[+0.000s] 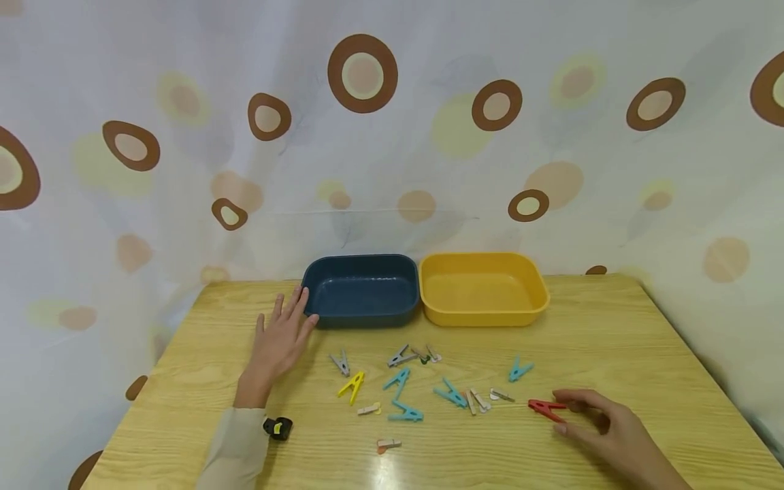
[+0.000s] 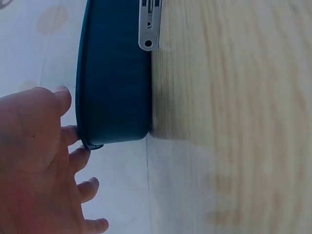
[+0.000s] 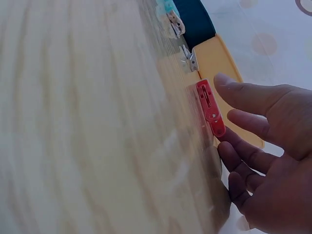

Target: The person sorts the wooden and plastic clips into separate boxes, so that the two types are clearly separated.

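My left hand (image 1: 278,344) reaches to the left end of the dark blue bin (image 1: 352,321), its fingers spread and straight at the rim. In the left wrist view, the fingertips lie at the corner of that bin (image 2: 114,97). On the right, my right hand (image 1: 612,429) is beside a red clothespin (image 1: 542,408), with thumb and forefinger apart on either side of its handle end. The right wrist view has the red clothespin (image 3: 210,107) lying on the table, close to the fingertips; whether they touch it is unclear.
A yellow bin (image 1: 484,318) adjoins the blue one at the back of the table. Scattered in front are several clothespins: turquoise (image 1: 452,395), yellow (image 1: 352,386), grey (image 1: 340,364) and small wooden ones (image 1: 369,409). A patterned curtain (image 1: 392,163) hangs behind.
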Available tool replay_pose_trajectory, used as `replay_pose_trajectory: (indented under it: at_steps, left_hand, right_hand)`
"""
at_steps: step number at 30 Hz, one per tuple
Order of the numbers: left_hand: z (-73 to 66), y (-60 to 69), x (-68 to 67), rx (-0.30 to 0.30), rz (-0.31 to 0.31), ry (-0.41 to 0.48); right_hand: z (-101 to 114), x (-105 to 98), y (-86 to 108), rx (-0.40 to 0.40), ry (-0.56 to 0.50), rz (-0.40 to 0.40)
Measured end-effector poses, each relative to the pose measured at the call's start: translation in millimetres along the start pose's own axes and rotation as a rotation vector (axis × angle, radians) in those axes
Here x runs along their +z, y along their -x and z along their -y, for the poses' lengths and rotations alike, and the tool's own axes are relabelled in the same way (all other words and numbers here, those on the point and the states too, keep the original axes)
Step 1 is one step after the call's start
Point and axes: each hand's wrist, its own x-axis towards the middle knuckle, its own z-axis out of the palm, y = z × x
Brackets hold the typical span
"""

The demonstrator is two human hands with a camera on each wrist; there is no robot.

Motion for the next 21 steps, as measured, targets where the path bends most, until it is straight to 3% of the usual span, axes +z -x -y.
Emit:
replay_pose_trajectory:
  at_steps: [7, 14, 21]
  left_hand:
    - [1.5, -3.1, 0.7, -0.007, -0.004, -0.025]
    - [4.7, -2.4, 2.1, -0.005, -0.012, -0.03]
    - [4.5, -3.4, 3.8, 0.0, -0.018, -0.031]
  right_hand:
    - [-0.4, 0.2, 0.2, 0.009, 0.033, 0.013]
    - [-3.4, 3.6, 2.8, -0.071, 0.008, -0.036]
    - [-7.0, 5.0, 0.9, -0.07, -0.015, -0.054]
